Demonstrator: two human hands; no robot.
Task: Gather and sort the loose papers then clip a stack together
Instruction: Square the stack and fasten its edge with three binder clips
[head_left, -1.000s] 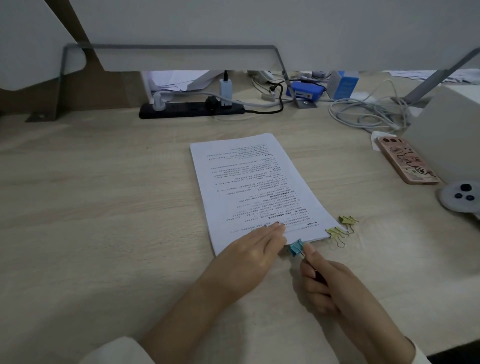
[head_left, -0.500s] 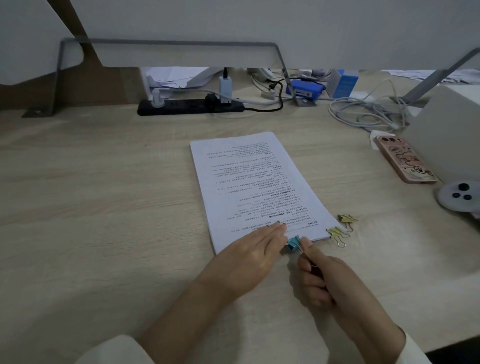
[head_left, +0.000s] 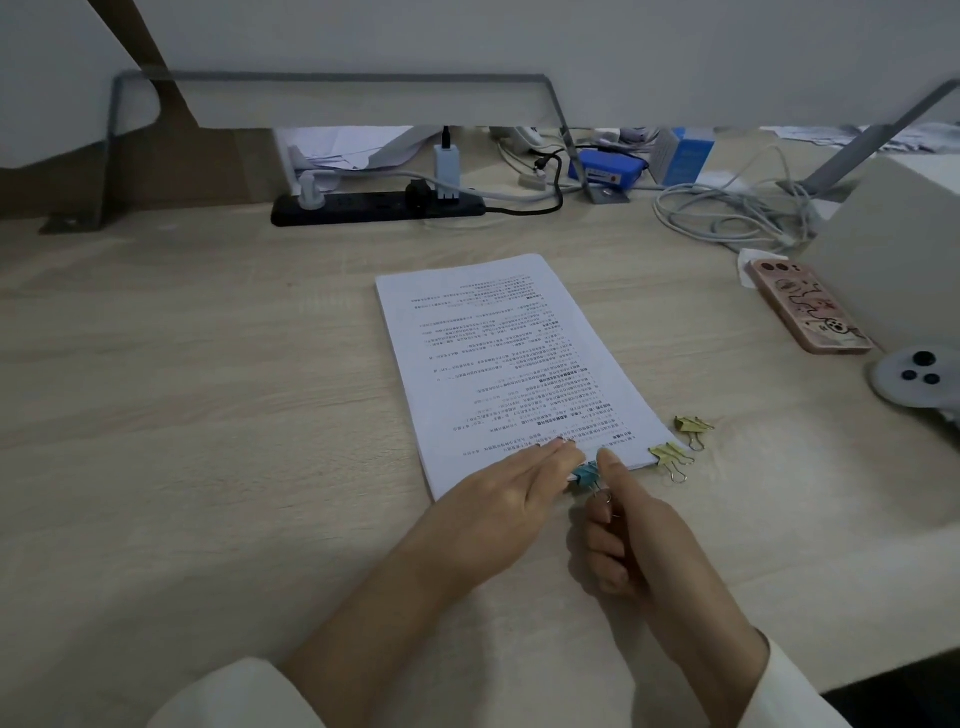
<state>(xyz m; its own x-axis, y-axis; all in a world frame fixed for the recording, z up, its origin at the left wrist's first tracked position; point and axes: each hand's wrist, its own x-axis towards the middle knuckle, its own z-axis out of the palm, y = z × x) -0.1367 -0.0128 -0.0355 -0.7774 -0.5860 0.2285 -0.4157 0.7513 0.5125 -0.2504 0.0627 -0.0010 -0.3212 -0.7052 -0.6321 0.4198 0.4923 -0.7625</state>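
Note:
A stack of printed papers (head_left: 498, 358) lies squared up in the middle of the wooden desk (head_left: 182, 415), its text upside down to me. My left hand (head_left: 498, 499) rests flat on the stack's near edge, fingers together. A blue binder clip (head_left: 586, 474) sits at that near edge, between my two hands. My right hand (head_left: 631, 540) holds the clip by its wire handles, thumb stretched onto the paper's edge. Whether the clip's jaws bite the stack is hidden by my fingers. Two yellow binder clips (head_left: 670, 457) (head_left: 693, 427) lie loose by the stack's near right corner.
A phone in a pink case (head_left: 808, 312) lies at the right, beside a beige box (head_left: 893, 249) and a white round device (head_left: 919, 382). A black power strip (head_left: 374, 207), coiled cables (head_left: 727, 213) and blue boxes (head_left: 608, 169) line the back under a grey metal frame.
My right hand has pushed the blue clip forward against the stack's near edge, and its thumb now reaches onto the paper. My left hand stays pressed on the stack.

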